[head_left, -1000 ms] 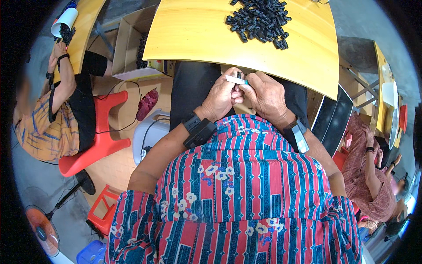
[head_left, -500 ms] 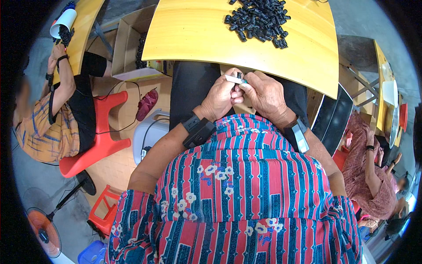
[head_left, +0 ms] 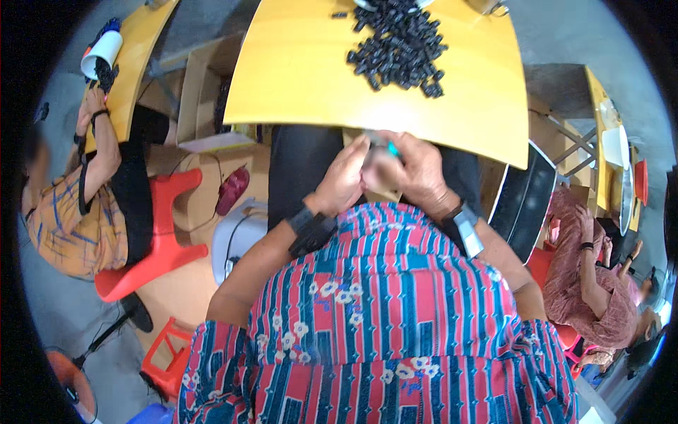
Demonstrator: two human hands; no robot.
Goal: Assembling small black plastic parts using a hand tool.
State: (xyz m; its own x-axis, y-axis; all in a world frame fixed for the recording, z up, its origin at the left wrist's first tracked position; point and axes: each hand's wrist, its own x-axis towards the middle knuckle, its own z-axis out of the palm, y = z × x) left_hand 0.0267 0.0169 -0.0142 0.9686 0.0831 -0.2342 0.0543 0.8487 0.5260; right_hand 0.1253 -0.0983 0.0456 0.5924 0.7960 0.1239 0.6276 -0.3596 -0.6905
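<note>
My left hand (head_left: pixel 342 180) and my right hand (head_left: pixel 421 169) meet in front of my chest, just off the table's near edge. Both are closed, with fingertips together and smeared by motion. A small teal-handled blade (head_left: pixel 393 150) shows its teal end between my right thumb and fingers; its pale flat part is lost in the blur. At my left fingertips is a dark smear, where a small black plastic part (head_left: pixel 373 141) is pinched. Beyond them on the yellow table (head_left: pixel 296 85) lies a heap of similar black parts (head_left: pixel 399 53).
A white bowl's rim (head_left: pixel 426 3) shows behind the heap. To the left stand a cardboard box (head_left: pixel 201 88), a red stool (head_left: pixel 159 240) and a grey-white plastic stool (head_left: pixel 236 237). A black padded seat (head_left: pixel 524 201) is at right. Other people work at tables on both sides.
The view has tipped, so the table and heap sit lower and more of the heap shows. My hands have turned and blurred; the pale blade, plain earlier, is now indistinct.
</note>
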